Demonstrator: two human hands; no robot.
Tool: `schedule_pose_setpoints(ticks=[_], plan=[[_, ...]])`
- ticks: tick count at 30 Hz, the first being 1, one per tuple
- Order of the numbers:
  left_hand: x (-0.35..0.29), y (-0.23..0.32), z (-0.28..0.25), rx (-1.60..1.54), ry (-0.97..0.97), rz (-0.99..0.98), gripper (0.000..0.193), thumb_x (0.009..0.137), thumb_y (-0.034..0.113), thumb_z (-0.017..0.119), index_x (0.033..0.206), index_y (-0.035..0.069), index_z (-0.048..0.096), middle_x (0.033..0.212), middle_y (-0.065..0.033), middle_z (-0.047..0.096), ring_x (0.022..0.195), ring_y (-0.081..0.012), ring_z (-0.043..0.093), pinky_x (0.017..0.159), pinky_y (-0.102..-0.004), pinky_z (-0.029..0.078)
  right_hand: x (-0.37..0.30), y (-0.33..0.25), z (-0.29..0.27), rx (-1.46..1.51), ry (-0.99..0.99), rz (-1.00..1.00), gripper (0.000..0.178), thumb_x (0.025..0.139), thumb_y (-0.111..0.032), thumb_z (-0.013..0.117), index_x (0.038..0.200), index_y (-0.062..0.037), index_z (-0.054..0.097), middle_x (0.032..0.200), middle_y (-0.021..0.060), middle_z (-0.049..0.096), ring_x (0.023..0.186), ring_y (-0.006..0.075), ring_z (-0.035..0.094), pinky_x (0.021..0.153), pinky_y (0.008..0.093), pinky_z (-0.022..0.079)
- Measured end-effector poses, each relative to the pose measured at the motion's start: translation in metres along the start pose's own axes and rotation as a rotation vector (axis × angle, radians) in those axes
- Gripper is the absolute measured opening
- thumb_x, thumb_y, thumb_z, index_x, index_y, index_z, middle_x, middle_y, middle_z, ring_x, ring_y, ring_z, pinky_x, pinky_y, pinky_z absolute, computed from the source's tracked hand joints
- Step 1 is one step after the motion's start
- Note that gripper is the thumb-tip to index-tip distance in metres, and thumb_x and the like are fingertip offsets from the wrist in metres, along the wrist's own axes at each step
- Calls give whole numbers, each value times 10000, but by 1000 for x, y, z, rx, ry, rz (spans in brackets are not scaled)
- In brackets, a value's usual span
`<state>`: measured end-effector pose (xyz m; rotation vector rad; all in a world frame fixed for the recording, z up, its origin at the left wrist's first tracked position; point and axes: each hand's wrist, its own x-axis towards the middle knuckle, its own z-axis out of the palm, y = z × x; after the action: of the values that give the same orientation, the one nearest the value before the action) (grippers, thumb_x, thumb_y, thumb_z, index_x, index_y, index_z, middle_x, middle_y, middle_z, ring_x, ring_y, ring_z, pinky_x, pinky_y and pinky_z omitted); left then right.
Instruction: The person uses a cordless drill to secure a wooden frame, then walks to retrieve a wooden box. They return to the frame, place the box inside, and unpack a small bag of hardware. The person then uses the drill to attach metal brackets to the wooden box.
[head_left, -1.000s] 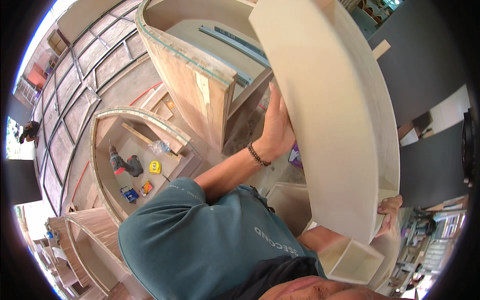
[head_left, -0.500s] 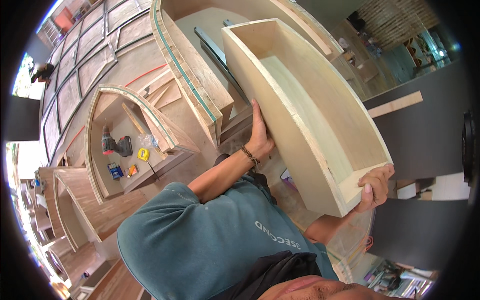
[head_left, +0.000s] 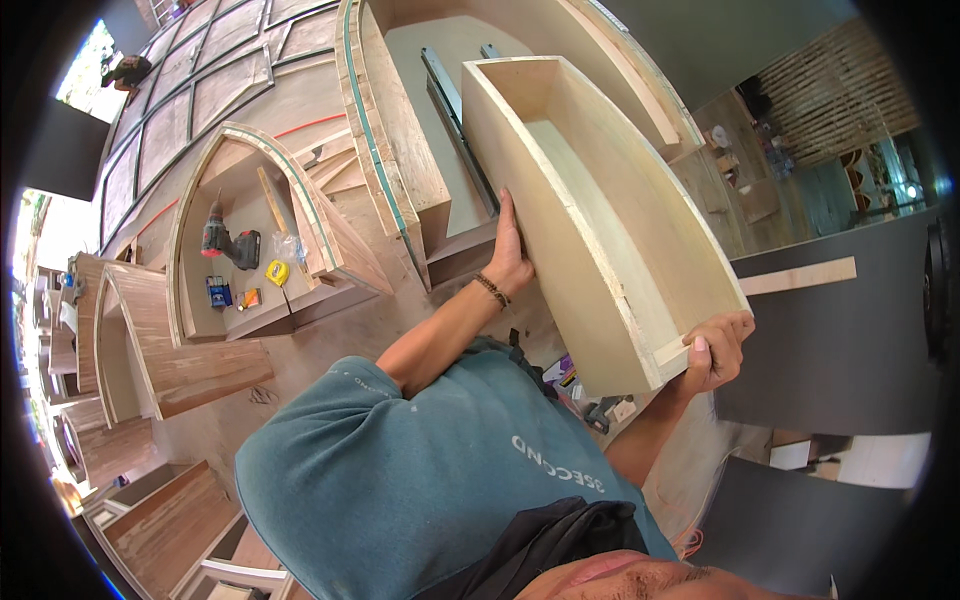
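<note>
In front of me I hold a long pale wooden drawer box with curved sides and an open top; its inside is bare. My left hand supports its left side, thumb up along the panel and the other fingers partly hidden beneath. At the near right corner, my right hand is closed over the rim of the end panel. The box's far end overlaps the opening of a large curved wooden cabinet. Inside that cabinet lie metal drawer slides, just left of the box.
To the left, a smaller arched cabinet holds a cordless drill, a yellow tape measure and small boxes. Another wooden cabinet stands further left. At right is a dark panel with a wood strip on it.
The box's near end has swung a little up and left in the picture, both hands still holding it. My view has turned, and a drill on the floor now shows beside the box.
</note>
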<state>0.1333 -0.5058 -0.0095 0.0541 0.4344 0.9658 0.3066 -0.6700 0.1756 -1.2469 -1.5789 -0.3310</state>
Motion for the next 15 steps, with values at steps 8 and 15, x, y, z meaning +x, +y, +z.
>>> schedule_pose_setpoints(ticks=[8,15], plan=[[7,5,4,39,49,6,867,942,767,436,1501,105,406,1465,-120,483,1338,-280,494,1098,-494,462,-19,30,9,16,36,31,184,627,-230,537,558,-62,508,531,26,457,592,185,386,842,373,315],[22,3,-7,144,94,86,894,933,788,417,1520,115,390,1485,-116,471,1353,-280,483,1110,-499,446,-22,49,16,39,-29,21,182,653,-220,545,581,-54,537,542,37,497,626,183,404,867,376,316]])
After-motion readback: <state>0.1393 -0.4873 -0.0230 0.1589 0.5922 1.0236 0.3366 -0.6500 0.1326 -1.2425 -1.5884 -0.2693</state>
